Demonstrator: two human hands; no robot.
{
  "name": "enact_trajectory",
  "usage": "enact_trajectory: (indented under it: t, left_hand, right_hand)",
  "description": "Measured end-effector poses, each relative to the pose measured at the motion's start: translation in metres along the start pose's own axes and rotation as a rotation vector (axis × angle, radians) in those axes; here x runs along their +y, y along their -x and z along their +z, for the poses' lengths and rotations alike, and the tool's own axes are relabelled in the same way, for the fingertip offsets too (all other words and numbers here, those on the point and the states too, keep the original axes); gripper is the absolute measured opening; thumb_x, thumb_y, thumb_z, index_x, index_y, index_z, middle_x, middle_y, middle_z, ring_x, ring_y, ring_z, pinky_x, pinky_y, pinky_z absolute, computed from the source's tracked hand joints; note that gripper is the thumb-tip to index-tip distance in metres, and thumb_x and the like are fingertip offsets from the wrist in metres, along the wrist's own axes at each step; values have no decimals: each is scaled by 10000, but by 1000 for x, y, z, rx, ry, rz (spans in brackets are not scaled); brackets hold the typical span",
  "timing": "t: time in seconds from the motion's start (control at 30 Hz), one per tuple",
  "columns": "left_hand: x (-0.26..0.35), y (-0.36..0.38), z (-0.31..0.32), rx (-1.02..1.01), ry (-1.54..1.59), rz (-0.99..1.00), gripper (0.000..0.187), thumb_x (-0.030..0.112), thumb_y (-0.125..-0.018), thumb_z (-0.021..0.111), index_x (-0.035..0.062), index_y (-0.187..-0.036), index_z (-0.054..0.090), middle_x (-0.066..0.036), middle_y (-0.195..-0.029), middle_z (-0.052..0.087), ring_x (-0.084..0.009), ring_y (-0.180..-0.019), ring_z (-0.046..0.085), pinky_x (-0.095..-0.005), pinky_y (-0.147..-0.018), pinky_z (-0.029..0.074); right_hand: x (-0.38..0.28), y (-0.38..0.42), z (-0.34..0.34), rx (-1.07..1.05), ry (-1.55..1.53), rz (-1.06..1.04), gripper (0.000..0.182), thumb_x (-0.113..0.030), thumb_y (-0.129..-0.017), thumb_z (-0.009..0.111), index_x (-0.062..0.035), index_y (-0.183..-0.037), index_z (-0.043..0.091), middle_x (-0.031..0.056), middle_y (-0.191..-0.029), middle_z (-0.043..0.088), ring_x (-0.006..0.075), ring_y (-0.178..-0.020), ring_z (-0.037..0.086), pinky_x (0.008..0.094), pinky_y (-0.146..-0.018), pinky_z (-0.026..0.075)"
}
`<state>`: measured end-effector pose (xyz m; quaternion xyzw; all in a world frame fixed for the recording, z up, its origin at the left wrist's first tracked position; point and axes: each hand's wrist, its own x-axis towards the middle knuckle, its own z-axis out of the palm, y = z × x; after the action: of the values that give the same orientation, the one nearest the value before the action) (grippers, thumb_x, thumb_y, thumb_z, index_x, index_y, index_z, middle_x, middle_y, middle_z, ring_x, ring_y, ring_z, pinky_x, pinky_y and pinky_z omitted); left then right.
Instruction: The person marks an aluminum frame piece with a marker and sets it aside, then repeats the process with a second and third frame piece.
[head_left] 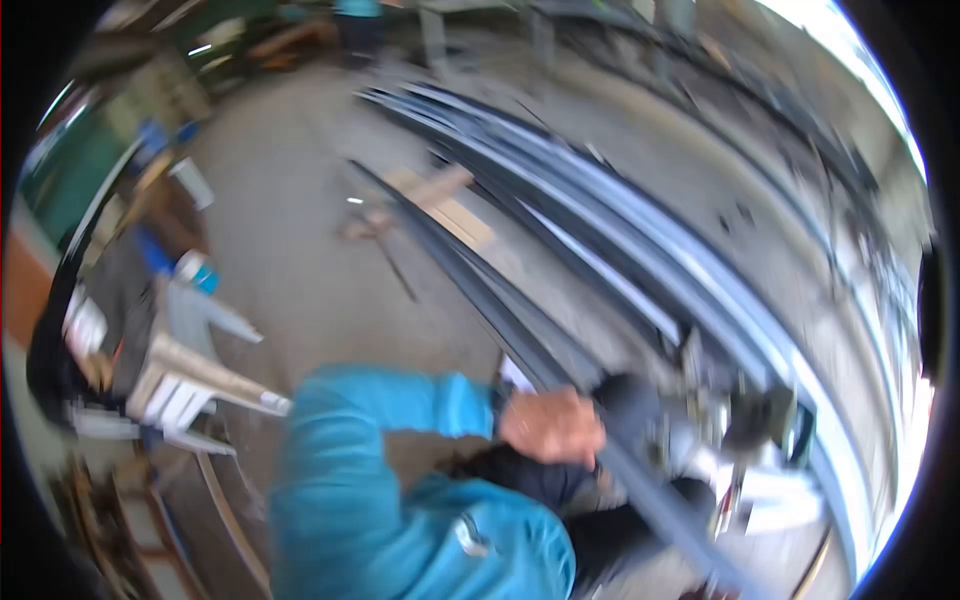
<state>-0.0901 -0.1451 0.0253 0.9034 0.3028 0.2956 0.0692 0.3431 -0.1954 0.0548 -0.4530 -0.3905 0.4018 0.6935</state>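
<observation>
My left hand (553, 425), at the end of a teal sleeve (430, 402), is closed on a long dark grey metal bar (465, 278). Blur softens the fingers, and the hand covers part of the bar. From the floor ahead, the bar runs slantwise past my dark-trousered legs to the bottom edge. My right hand cannot be made out; only a small reddish patch shows at the bottom edge near the bar. Under the bar's far part lie a wooden block (440, 188) and a flat tan board (460, 222).
Several long metal profiles (600, 200) lie on the floor to the right. A pale upturned stool or chair (185, 385) stands at left, near a white and blue container (197, 271). Another person (358, 25) is at the far back. Everything is motion-blurred.
</observation>
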Motion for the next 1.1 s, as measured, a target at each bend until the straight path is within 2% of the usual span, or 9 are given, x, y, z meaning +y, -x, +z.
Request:
enact_trajectory:
  t: [0.03,0.1,0.17,0.27,0.37,0.43,0.57,0.8,1.1]
  left_hand:
    - [1,-3,-3,141,-130,38,297,354,-961,742,99,-1020,603,-96,-991,617,-326,-914,622,-469,-723,463]
    - [3,-19,7,-118,-10,-88,467,358,-808,857,94,-1077,579,-146,-1244,589,-368,-1086,590,-523,-865,438]
    - [3,-30,39,-146,-2,-115,588,392,-733,892,89,-1111,558,-142,-1291,571,-383,-1176,571,-545,-964,419]
    - [-7,-45,76,-184,-100,-198,641,199,-642,960,58,-1115,550,-135,-1245,601,-364,-1187,579,-500,-943,479]
    - [-17,-70,67,-237,-13,-167,476,43,-687,884,38,-1044,569,-136,-1013,630,-347,-1004,637,-448,-805,534]
    - [-26,-80,57,-278,26,-232,452,5,-694,853,39,-1046,572,-134,-971,636,-356,-924,657,-453,-750,535]
    - [-44,-86,61,-282,74,-214,436,-30,-701,823,43,-1050,573,-124,-923,644,-368,-792,670,-458,-668,527]
    - [-44,-82,72,-240,73,-218,448,-74,-658,840,58,-998,579,-98,-882,629,-335,-781,656,-439,-652,510]
    - [-43,-86,70,-255,83,-213,457,-85,-641,840,51,-986,573,-97,-906,649,-330,-788,662,-437,-656,516]
  right_hand:
    - [-1,0,10,-34,47,49,160,-206,-991,627,-91,-981,515,77,-685,542,117,-534,410,286,-536,410]
    - [18,9,11,-91,247,-29,235,-254,-976,705,-77,-1043,565,92,-801,633,135,-663,530,262,-617,453]
    - [32,18,14,-27,319,-70,193,-180,-955,695,-20,-1037,626,85,-916,672,133,-799,630,277,-755,528]
    - [49,27,27,40,216,-24,282,-247,-1018,700,-3,-1140,633,90,-999,661,155,-870,664,289,-791,558]
    - [65,35,33,14,334,-88,189,-150,-985,731,-19,-1022,600,91,-959,671,139,-791,640,282,-726,525]
    - [72,32,23,-143,438,-115,200,-109,-947,758,-28,-961,575,84,-868,685,130,-723,623,281,-676,500]
    - [83,5,29,-139,535,-239,216,-107,-922,776,-25,-899,578,69,-734,679,115,-650,603,286,-606,473]
    - [82,-26,36,-159,786,-198,233,-69,-864,820,-50,-770,608,76,-671,640,190,-584,571,334,-567,452]
    - [76,-33,50,-170,849,-123,211,-55,-842,838,-62,-785,635,69,-677,656,205,-593,585,351,-582,468]
